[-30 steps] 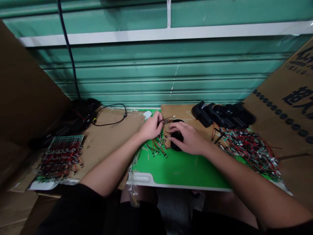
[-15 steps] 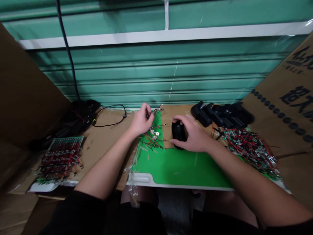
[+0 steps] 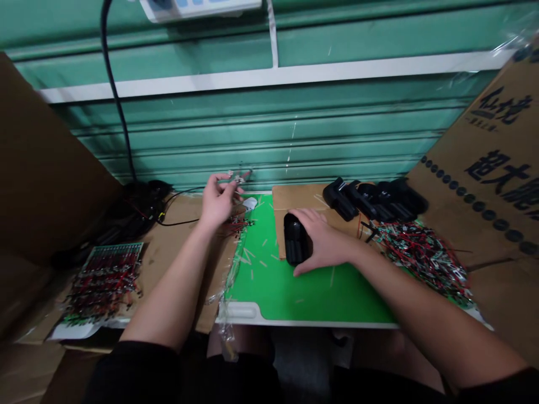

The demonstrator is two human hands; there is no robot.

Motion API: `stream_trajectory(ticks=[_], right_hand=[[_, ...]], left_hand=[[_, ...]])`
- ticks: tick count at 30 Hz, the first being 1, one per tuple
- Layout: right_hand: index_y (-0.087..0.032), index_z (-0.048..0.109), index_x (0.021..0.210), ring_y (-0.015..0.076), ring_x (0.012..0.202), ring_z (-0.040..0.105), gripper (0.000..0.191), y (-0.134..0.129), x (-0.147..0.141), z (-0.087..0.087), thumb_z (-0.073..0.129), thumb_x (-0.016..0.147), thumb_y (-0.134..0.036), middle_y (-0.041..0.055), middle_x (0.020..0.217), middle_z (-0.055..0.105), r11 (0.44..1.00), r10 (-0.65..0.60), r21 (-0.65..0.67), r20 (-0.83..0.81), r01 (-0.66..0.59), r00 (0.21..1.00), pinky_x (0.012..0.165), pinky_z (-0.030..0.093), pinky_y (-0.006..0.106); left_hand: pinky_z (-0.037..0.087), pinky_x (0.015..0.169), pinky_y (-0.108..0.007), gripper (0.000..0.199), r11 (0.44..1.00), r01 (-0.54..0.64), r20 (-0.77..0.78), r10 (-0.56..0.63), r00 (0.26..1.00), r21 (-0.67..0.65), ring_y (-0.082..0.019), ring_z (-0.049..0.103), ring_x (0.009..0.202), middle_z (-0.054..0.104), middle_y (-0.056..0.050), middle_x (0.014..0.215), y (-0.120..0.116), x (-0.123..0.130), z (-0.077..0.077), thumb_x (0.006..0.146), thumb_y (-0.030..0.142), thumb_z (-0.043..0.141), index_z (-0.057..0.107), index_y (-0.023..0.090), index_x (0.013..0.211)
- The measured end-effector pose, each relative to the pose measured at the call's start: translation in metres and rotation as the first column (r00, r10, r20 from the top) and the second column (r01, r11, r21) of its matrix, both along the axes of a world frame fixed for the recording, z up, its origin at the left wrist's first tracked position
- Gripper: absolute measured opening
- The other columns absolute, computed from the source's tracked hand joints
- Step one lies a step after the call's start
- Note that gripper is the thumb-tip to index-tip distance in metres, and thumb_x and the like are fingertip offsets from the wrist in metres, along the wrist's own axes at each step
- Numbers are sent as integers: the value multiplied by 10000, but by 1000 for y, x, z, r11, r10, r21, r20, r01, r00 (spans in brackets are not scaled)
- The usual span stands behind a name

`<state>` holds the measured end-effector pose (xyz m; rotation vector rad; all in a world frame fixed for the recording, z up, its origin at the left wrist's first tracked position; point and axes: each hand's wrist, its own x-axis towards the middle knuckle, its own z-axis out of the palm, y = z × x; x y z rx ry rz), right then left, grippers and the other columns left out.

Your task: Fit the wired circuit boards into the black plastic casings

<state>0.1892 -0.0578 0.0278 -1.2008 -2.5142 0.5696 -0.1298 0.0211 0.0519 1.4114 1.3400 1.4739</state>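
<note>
My left hand [image 3: 217, 202] is raised over the back edge of the green board [image 3: 273, 292], its fingers pinching a few small wired parts [image 3: 239, 179] with silvery ends. Below that hand, more red-and-black wired parts [image 3: 238, 224] lie at the border of the cardboard and the board. My right hand [image 3: 322, 238] curves round a black plastic housing [image 3: 296, 241], thumb at its near end and fingers at its far end. The housing's hollow side faces up and left.
Several similar black housings [image 3: 377, 199] stand at the back right. In front of them is a heap of wired parts [image 3: 425, 258]. Rows of wired parts [image 3: 103, 286] lie at left, near a black cable [image 3: 118, 101]. Cardboard walls flank both sides; a green slatted wall is behind.
My left hand has moved left with its wired parts, and the wired parts that lay on the green board are now further left. My right hand and the housing have shifted slightly left.
</note>
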Motion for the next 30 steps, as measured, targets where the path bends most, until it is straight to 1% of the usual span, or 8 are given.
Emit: stream_trajectory(ticks=[3, 5, 10, 13, 16, 21, 26, 30], right_hand=[[-177, 271, 1777, 482, 1632, 326, 1647, -4, -7, -1, 928, 466, -926, 241, 1724, 335, 1000, 3, -29, -48, -5, 999, 1371, 277, 734], [-150, 358, 1739, 461, 1621, 369, 1504, -3, -9, 0, 886, 567, -931, 246, 1701, 389, 999, -47, -30, -147, 43, 988, 1362, 309, 722], [-151, 701, 1414, 192, 1139, 727, 644, 8, -14, 3, 668, 992, -635, 143, 1301, 737, 973, -231, -135, -571, 187, 788, 1061, 626, 370], [-147, 797, 1246, 144, 981, 739, 494, 10, -21, 4, 705, 963, -541, 110, 1162, 784, 959, -283, -217, -680, 184, 676, 888, 633, 261], [-135, 824, 1163, 141, 936, 741, 487, 10, -26, 3, 753, 900, -538, 107, 1105, 796, 949, -313, -271, -721, 163, 618, 860, 634, 250], [-126, 814, 1077, 135, 885, 732, 512, 10, -26, 3, 826, 821, -568, 99, 1023, 792, 928, -351, -353, -724, 118, 593, 839, 627, 245], [-126, 783, 1005, 132, 879, 725, 560, 13, -22, 6, 886, 766, -622, 93, 988, 779, 911, -394, -391, -738, 127, 548, 831, 604, 236], [-126, 739, 978, 144, 879, 729, 632, 14, -19, 2, 877, 759, -702, 95, 958, 766, 904, -418, -394, -739, 164, 528, 834, 599, 246]], left_hand=[[526, 731, -294, 451, 963, 270, 230, -261, 938, -9, -183, 748, 776, 816, -81, 952, -12, 47, 6, 888, 487, 837, 609, 172, 1115], [556, 872, -322, 513, 930, 369, 309, -351, 884, 0, -201, 777, 898, 833, -113, 1007, -19, 74, 9, 818, 523, 905, 667, 151, 1081], [524, 1058, -385, 572, 873, 488, 456, -434, 777, -1, -251, 784, 1069, 840, -127, 1046, -35, 112, 7, 737, 552, 983, 648, 163, 990], [531, 1045, -400, 590, 851, 526, 508, -454, 732, 3, -260, 783, 1061, 831, -111, 1040, -43, 122, 3, 731, 553, 993, 631, 172, 1001], [527, 1037, -369, 587, 852, 523, 526, -451, 721, 14, -236, 774, 1052, 810, -73, 990, -47, 125, -2, 727, 542, 1001, 632, 176, 1001], [504, 861, -280, 550, 863, 506, 439, -455, 775, 0, -147, 697, 869, 752, -11, 906, -50, 123, -5, 786, 563, 954, 632, 184, 1020], [516, 922, -301, 428, 922, 367, 125, -382, 916, 126, -168, 692, 983, 751, -52, 1053, -56, 110, -3, 885, 471, 868, 663, 187, 1132], [526, 848, -307, 336, 920, 382, -62, -378, 924, 85, -178, 699, 884, 761, -51, 928, -59, 103, -6, 880, 423, 839, 726, 166, 1067]])
